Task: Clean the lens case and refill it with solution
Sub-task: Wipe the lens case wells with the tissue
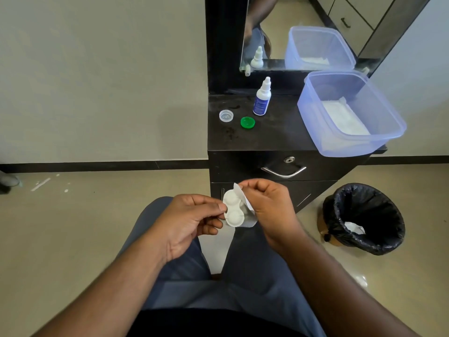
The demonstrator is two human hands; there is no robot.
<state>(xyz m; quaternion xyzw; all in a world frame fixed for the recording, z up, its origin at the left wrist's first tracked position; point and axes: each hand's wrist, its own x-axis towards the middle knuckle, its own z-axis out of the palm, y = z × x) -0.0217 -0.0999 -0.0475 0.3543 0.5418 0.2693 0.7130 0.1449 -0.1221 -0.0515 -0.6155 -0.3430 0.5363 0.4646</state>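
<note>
STEP: wiping | your left hand (192, 218) pinches lens case (233, 211); right hand (268, 205) grips tissue (243, 199) against it | NEXT: solution bottle (262, 98), beyond case on table (279, 135), judged untouched.

White lens case (233, 210), green cap (247, 122), clear cap (226, 116), black cabinet (272, 137).

Two hands: the left hand (194, 215) and right hand (267, 205), both at lower centre. One white lens case (233, 210) with two wells. One tissue (243, 198). Two loose caps at centre: a clear cap (226, 116) and a green cap (247, 122). One solution bottle (262, 98). One plastic tub (349, 113), right. One bin (364, 217), lower right.
</note>
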